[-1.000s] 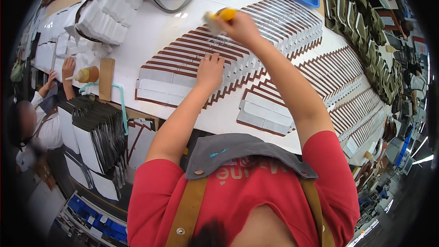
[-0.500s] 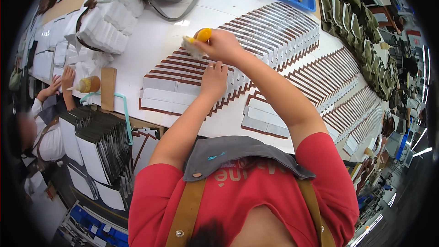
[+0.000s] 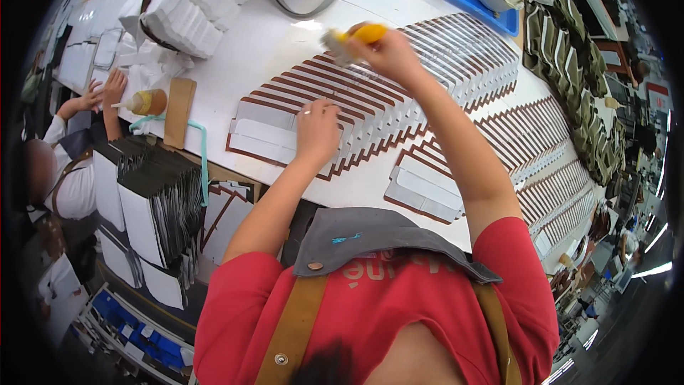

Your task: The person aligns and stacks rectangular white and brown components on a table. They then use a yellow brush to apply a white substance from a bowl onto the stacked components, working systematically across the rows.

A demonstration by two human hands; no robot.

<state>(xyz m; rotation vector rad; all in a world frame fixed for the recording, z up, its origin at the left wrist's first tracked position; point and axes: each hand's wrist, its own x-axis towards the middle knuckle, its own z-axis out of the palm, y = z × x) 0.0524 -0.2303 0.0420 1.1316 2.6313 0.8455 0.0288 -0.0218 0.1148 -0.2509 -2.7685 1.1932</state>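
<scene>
Since the half-second-earlier head picture, the yellow-handled brush with pale bristles [image 3: 369, 32] has shifted rightward along the slanted row of overlapping grey-white panels with brown edges [image 3: 385, 103], while the bare left hand [image 3: 318, 130] has slid toward the row's left end, widening the gap between them. Head view, now: the row's long axis climbs from lower left to upper right on the white tabletop [image 3: 281, 50]. Bare right hand [image 3: 390, 53] has its fingers wrapped around the handle; the blurred bristles lie over the far edge, contact unclear. Left fingers are laid loosely over the panels, nearer the row's left end, with the bristles up and to their right.
</scene>
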